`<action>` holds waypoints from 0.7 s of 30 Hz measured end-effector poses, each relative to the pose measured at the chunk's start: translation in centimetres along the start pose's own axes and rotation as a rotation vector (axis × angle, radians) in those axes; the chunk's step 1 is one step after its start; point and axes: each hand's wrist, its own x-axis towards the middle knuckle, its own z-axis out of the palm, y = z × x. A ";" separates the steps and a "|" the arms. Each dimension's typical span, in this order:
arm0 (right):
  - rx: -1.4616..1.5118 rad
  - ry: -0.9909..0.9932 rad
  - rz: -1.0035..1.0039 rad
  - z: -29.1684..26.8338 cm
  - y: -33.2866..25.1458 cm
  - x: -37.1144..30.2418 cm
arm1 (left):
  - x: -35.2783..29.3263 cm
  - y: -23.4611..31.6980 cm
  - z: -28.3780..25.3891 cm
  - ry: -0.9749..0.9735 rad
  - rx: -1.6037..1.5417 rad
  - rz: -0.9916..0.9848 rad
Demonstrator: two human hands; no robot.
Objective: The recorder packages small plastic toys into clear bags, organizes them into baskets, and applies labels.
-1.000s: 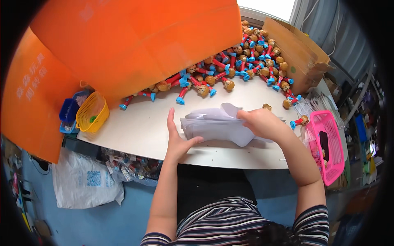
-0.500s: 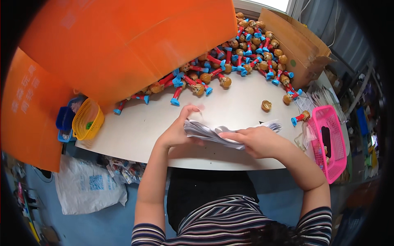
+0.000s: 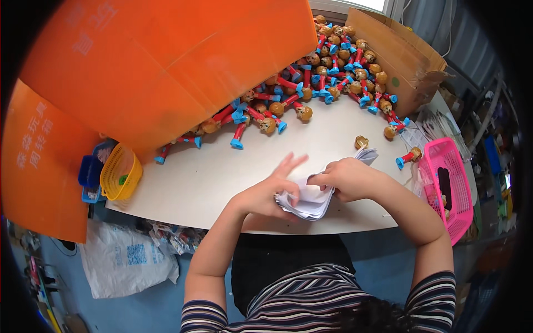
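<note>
"Gripped at both ends?"

"Yes: left hand [image 3: 271, 195] clasping the left end of the papers [image 3: 314, 208], some fingers spread, and right hand [image 3: 351, 180] closed on the other side, fingertips tucked into the bend."

"Where are the papers?"

"Between the hands, over the front of the white table [image 3: 189, 183]; I can't tell if they touch it. Toy figures [image 3: 267, 125] are heaped beyond."

"Which step?"

"Bending or leafing through the papers, I'd judge; they look bowed and uneven."

"Next move?"

"It calls for a firm pinch both sides, lest sheets slip."
</note>
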 end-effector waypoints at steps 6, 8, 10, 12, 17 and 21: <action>0.049 0.105 -0.136 0.9 1.3 -0.4 | 1.5 -1.5 2.0 -0.134 -0.454 -0.070; 0.034 0.196 -0.182 1.3 1.5 -0.7 | 2.6 -0.6 2.3 -0.101 -0.480 -0.049; 0.082 0.145 -0.101 0.7 1.0 -0.9 | 2.9 -0.5 2.4 -0.065 -0.504 -0.028; 0.128 0.093 -0.026 -0.4 0.8 -1.4 | 2.3 -1.1 2.2 0.001 -0.550 -0.125; 0.502 0.280 -0.008 -1.6 4.7 -2.6 | -1.7 0.5 0.4 0.669 -0.625 -0.501; 0.763 0.345 0.091 0.4 8.5 -2.9 | -3.1 0.1 -0.3 0.788 -0.808 -0.700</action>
